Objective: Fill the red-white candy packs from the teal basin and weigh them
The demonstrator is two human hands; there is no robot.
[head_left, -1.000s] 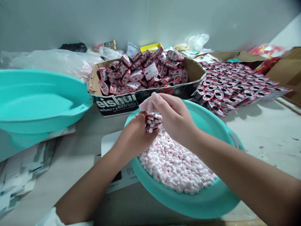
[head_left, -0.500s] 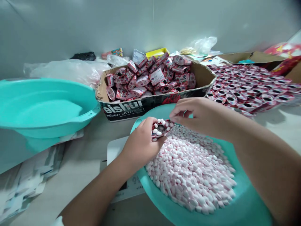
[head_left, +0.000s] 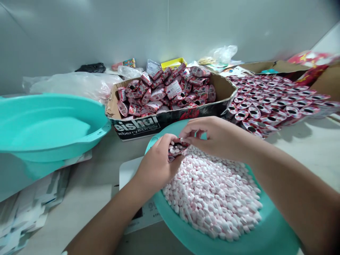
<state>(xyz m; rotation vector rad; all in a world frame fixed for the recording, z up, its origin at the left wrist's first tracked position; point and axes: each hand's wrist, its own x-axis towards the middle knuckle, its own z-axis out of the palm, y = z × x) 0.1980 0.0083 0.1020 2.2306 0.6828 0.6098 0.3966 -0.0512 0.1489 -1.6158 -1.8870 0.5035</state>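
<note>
My left hand point(head_left: 156, 163) is closed around a small red patterned candy box point(head_left: 176, 149) filled with pink and white candies, held over the near-left edge of a teal basin point(head_left: 255, 244). My right hand point(head_left: 215, 136) pinches at the box's open top, fingers bent together. The basin holds a heap of pink and white candies point(head_left: 212, 198) and rests on a white scale point(head_left: 138, 209). Behind my hands a cardboard box point(head_left: 170, 118) is piled with filled red boxes.
A second teal basin point(head_left: 50, 124) sits at the left over flat printed sheets point(head_left: 23, 212). Rows of empty red boxes point(head_left: 273, 102) lie at the right on cardboard. Plastic bags point(head_left: 69, 83) and odds line the grey wall.
My right hand, earlier pouring candies into the box, drew away and now pinches at its top. The box sank slightly toward the heap.
</note>
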